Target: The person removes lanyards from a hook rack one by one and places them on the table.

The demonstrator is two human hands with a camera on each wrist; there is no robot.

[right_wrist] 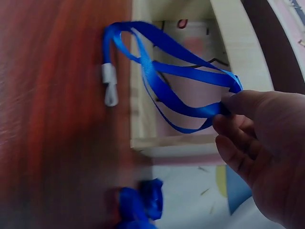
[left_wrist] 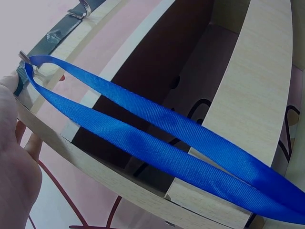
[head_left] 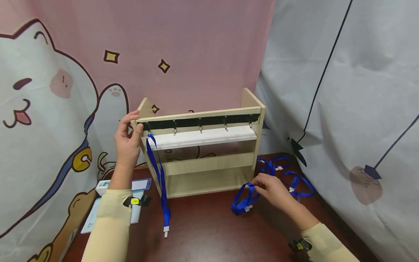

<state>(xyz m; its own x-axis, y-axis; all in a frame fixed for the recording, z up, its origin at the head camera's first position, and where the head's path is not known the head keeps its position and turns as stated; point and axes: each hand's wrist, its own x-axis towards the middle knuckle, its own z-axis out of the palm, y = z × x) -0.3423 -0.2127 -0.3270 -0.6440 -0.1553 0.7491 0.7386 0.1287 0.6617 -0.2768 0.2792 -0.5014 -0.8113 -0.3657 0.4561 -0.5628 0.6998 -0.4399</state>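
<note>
My left hand [head_left: 128, 145] grips the upper left corner of a small wooden rack [head_left: 209, 162], thumb in front and fingers behind its side panel. A dark strip along the rack's top bears several metal hooks [head_left: 200, 127]. From the leftmost hook hangs a blue lanyard [head_left: 160, 174], its white clip dangling below; the left wrist view shows its loop [left_wrist: 157, 129] over the hook. Low at the rack's right front, my right hand [head_left: 271, 187] pinches a second, looped lanyard [head_left: 240, 206] between thumb and fingers. In the right wrist view this lanyard's [right_wrist: 162, 93] white clip hangs free.
More blue lanyards [head_left: 302, 189] lie on the dark red table [head_left: 209, 233] to the right, beside and behind my right hand. Badge cards [head_left: 90, 216] and a small white box [head_left: 102, 186] lie left, partly behind my left forearm. Printed cloth [head_left: 203, 47] stands close behind the rack.
</note>
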